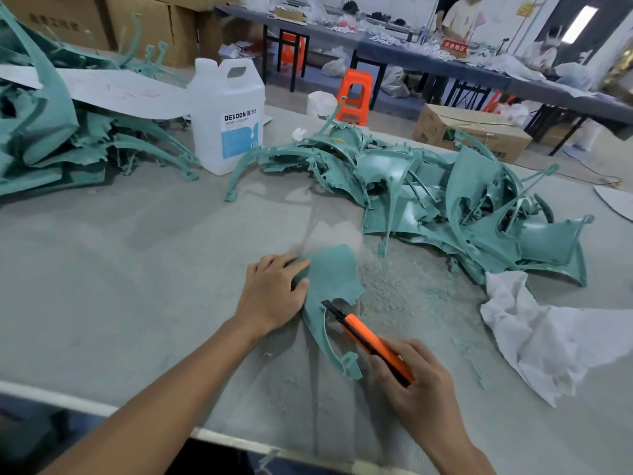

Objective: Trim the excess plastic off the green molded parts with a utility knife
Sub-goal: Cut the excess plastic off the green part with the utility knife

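Right hand [421, 389], near edge of the grey table [137, 269]: fingers curled round the handle of the orange utility knife [373, 341], whose black tip lies against the green molded part [329, 286] at a ragged edge. Left hand [274, 293], just left of the knife: fingers nearly straight, pressing flat on the far-left portion of the same part and holding it to the table. The part lies at table centre, its narrow curved arm reaching toward the near edge. Pale green shavings [411, 279] lie scattered right of it. A crumpled white cloth [548, 337] lies at the right. Farther off, a heap of green parts [445, 207] lies right of centre, with a second heap [51, 132] at far left. A white jug [226, 114] stands between the heaps.
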Tool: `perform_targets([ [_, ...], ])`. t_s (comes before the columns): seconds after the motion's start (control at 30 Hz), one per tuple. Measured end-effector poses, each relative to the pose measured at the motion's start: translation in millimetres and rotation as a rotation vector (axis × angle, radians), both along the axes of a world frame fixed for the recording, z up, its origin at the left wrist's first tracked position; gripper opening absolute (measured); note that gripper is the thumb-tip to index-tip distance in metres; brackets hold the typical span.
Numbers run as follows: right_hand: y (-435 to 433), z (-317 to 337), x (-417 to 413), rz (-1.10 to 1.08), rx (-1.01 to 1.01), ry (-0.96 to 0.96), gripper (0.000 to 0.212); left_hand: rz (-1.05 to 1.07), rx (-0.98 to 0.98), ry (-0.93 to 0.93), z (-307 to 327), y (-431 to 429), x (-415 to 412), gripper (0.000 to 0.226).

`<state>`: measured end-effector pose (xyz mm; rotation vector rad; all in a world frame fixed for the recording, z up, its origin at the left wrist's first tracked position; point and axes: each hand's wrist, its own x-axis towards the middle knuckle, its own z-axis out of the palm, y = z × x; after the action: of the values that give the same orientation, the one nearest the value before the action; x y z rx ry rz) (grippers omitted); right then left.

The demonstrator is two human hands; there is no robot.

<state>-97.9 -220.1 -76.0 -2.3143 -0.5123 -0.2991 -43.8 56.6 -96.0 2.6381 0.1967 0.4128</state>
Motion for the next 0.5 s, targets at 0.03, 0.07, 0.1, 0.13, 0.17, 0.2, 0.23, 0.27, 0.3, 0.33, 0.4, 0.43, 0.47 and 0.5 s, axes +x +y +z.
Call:
perform_targets([
  [0.03,0.4,-1.3,-0.2,-0.016,-0.006,-0.016,0.032,-0.004,0.005,0.000,-0.7,0.4,0.0,0.048],
  [0.07,1.0,-2.5,-1.1,-0.023,-0.022,-0.044,0.029,-0.008,0.010,0.000,-1.4,0.6,0.3,0.047],
  [0.1,1.8,-3.4,-2.6,-0.020,-0.042,-0.075,0.027,-0.009,0.014,-0.001,-2.1,0.7,0.8,0.047],
  [0.13,2.1,-4.6,-3.8,-0.007,-0.051,-0.102,0.026,-0.008,0.019,-0.003,-2.6,0.7,1.2,0.046],
  [0.17,2.2,-5.2,-4.5,0.011,-0.046,-0.113,0.027,-0.004,0.022,-0.005,-2.9,0.9,1.5,0.046],
  [0.2,2.0,-5.0,-4.1,0.026,-0.035,-0.113,0.029,-0.001,0.024,-0.006,-2.8,1.1,1.8,0.045],
  [0.23,1.3,-4.6,-3.3,0.028,-0.027,-0.111,0.029,0.000,0.024,-0.005,-2.8,1.4,2.0,0.045],
  [0.27,1.9,-4.1,-2.4,0.014,-0.019,-0.118,0.029,-0.001,0.023,-0.002,-3.0,1.3,2.0,0.045],
  [0.3,3.1,-3.6,-1.8,-0.014,-0.014,-0.132,0.030,-0.004,0.026,0.000,-3.0,1.4,1.8,0.045],
  [0.33,4.6,-3.3,-1.8,-0.042,-0.018,-0.152,0.029,-0.006,0.030,0.000,-3.0,1.1,1.6,0.046],
  [0.4,7.1,-4.8,-3.3,-0.042,-0.052,-0.195,0.028,-0.007,0.036,0.000,-2.8,0.7,1.2,0.045],
  [0.43,7.3,-5.7,-4.3,-0.014,-0.061,-0.201,0.028,-0.006,0.039,-0.001,-2.5,0.8,0.9,0.045],
  [0.47,6.4,-5.6,-4.9,0.008,-0.058,-0.196,0.028,-0.007,0.040,-0.001,-1.9,0.6,0.8,0.045],
  [0.5,6.0,-4.5,-4.8,0.006,-0.052,-0.183,0.027,-0.008,0.040,0.000,-1.5,0.7,0.3,0.045],
])
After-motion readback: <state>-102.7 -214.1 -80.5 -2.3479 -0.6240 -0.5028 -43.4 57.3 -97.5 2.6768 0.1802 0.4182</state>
